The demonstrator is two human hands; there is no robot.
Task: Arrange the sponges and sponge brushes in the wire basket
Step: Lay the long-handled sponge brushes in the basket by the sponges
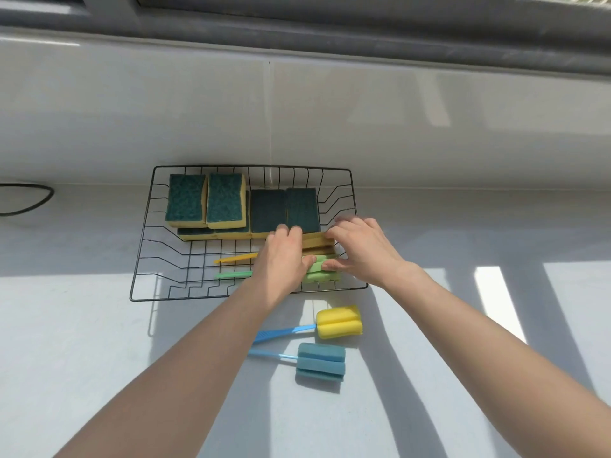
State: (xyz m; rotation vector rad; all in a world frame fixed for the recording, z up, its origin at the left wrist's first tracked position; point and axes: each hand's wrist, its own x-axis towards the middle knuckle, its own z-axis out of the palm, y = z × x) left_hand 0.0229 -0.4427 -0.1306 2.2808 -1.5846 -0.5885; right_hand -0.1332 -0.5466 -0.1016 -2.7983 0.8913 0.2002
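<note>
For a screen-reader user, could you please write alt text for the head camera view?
Both bare hands, left hand and right hand, press a green sponge brush into a black wire basket holding green-and-yellow scrub sponges. A yellow sponge brush and a blue sponge brush lie outside on the white counter.

I see a pale countertop [82,342], sunlit stripes lower right, glossy grey wall [198,110], dark window frame [363,31] along the top
</note>
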